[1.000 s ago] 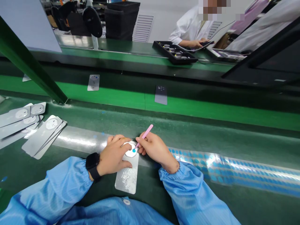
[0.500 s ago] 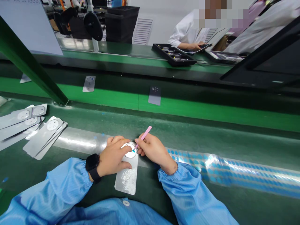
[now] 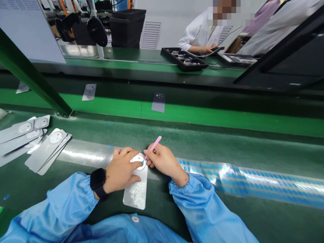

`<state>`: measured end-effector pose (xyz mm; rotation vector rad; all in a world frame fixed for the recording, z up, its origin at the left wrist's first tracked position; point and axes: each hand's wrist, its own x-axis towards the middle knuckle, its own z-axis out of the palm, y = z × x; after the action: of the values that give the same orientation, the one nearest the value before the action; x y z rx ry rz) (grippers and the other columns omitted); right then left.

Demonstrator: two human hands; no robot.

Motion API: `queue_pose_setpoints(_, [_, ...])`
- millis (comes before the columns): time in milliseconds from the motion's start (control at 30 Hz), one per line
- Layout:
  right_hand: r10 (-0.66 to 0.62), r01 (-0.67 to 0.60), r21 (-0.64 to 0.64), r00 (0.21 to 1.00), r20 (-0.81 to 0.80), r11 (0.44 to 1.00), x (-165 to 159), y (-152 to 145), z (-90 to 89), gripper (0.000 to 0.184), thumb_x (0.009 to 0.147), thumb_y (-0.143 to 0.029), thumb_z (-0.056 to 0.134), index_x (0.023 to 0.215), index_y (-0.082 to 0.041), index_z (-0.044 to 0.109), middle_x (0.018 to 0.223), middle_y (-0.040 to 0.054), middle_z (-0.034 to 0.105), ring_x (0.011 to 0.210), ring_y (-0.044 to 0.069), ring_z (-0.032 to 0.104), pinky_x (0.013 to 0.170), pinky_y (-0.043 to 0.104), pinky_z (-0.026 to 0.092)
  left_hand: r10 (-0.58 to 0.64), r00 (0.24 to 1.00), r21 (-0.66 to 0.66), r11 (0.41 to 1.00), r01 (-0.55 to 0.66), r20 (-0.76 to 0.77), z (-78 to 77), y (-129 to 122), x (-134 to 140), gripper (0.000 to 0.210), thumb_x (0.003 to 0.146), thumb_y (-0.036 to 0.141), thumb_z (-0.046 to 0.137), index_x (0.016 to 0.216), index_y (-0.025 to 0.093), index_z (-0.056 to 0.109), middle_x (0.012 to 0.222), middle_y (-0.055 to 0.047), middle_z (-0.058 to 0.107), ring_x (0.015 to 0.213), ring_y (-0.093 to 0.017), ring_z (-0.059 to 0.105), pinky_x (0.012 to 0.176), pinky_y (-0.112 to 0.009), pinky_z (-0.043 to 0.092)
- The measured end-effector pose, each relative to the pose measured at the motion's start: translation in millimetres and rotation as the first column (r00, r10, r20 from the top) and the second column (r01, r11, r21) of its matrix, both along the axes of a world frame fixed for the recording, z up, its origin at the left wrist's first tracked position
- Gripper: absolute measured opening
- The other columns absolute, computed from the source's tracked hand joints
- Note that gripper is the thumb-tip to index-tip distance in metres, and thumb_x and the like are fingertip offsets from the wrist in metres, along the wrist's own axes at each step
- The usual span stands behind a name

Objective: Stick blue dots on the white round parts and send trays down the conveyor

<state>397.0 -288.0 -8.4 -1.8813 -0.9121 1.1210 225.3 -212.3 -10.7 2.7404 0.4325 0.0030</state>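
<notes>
A silver phone back cover (image 3: 136,194) lies on the green bench in front of me, its round camera area at the far end. My left hand (image 3: 123,170) rests across its left edge with fingers spread, the index fingertip on the camera area. In my right hand (image 3: 162,161) a pair of pink tweezers (image 3: 154,144) is pinched between thumb and fingers. The tweezers' tip meets the camera area beside my left index fingertip, where a small blue dot (image 3: 143,162) partly shows.
Several similar covers (image 3: 47,148) lie in overlapping piles at left. A clear sheet of blue dot stickers (image 3: 202,170) stretches to the right. Beyond, a green conveyor belt (image 3: 121,104) carries spaced covers (image 3: 158,102). A green post (image 3: 37,74) slants at left. A co-worker sits across, near a black tray (image 3: 183,59).
My left index finger has shifted slightly, so more of the camera area shows. The tweezers stay at nearly the same spot. The covers on the belt have moved left.
</notes>
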Motion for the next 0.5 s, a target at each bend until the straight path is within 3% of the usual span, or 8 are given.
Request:
queue_pose_setpoints(233, [-0.173, 0.210, 0.060, 0.911, -0.374, 0.976, 6.3, 2.0, -5.6, 0.025, 0.076, -0.036, 0.066, 0.067, -0.017, 0.051, 0.046, -0.0025, 0.057, 0.039, 0.010, 0.055, 0.038, 0.019, 0.045, -0.007, 0.999, 0.039, 0.999, 0.009, -0.040, 2.6, -2.8, -0.4, 0.041, 0.073, 0.041, 0.077, 0.109, 0.028, 0.064, 0.132, -0.010, 0.054, 0.117, -0.035, 0.042, 0.088, -0.053, 0.033])
queue_pose_setpoints(367, [-0.152, 0.201, 0.093, 0.912, -0.381, 0.975, 8.3, 3.3, -9.2, 0.033, 0.068, -0.046, 0.070, 0.065, -0.018, 0.053, 0.047, -0.0006, 0.058, 0.040, 0.011, 0.054, 0.039, 0.021, 0.044, 0.016, 0.998, 0.067, 0.998, -0.012, -0.058, 3.3, -1.4, 2.1, 0.041, 0.073, 0.041, 0.076, 0.109, 0.027, 0.064, 0.132, -0.011, 0.054, 0.118, -0.035, 0.041, 0.089, -0.053, 0.033])
queue_pose_setpoints(500, [-0.050, 0.094, 0.153, 0.961, -0.271, 0.984, 11.2, -9.9, -18.6, 0.044, 0.066, -0.060, 0.068, 0.059, -0.019, 0.056, 0.047, 0.0021, 0.056, 0.040, 0.013, 0.050, 0.039, 0.025, 0.042, 0.032, 0.998, 0.082, 0.996, -0.027, -0.063, 3.2, -6.7, 4.8, 0.041, 0.074, 0.050, 0.072, 0.108, 0.027, 0.066, 0.132, -0.007, 0.055, 0.117, -0.031, 0.044, 0.088, -0.049, 0.037])
